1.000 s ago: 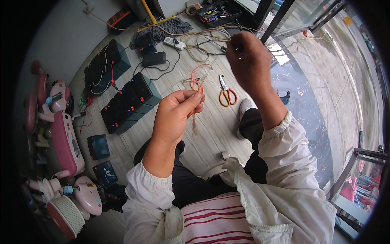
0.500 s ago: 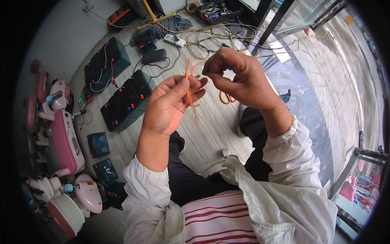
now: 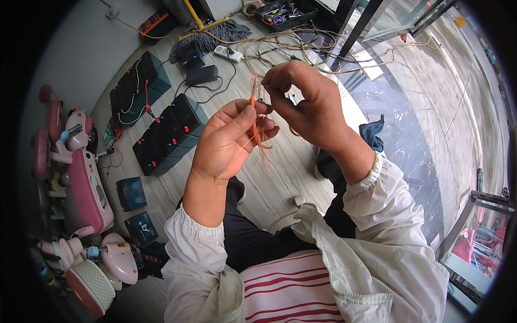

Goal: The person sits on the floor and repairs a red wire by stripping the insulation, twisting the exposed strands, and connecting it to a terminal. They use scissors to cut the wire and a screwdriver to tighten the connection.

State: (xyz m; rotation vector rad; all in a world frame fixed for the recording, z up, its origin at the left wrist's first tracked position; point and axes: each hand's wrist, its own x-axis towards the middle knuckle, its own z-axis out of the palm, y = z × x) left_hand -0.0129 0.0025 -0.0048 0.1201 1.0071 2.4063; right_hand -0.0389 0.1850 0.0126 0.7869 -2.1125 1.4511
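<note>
Orange insulated wires [image 3: 254, 121] with frayed copper strands fanning out at both ends are pinched between the thumb and fingers of my left hand [image 3: 223, 134]. My right hand [image 3: 309, 102] is closed in a pinch just beside the upper strands. What sits between its fingertips is too small and partly hidden to name. A bit of an orange handle [image 3: 293, 131] shows on the floor below my right hand, mostly covered by it.
Black batteries [image 3: 167, 132] with red and blue terminals stand at left, near pink children's ride-on toys [image 3: 89, 188]. Beyond lie a black adapter [image 3: 202, 75], a white power strip [image 3: 228, 53], a grey mop [image 3: 212, 36], coiled cables [image 3: 291, 43] and a toolbox [image 3: 291, 15].
My right hand has shifted slightly left, closer to the strands, and now covers most of the orange handles. The red lead beside its fingertips no longer shows. My left hand keeps its hold.
</note>
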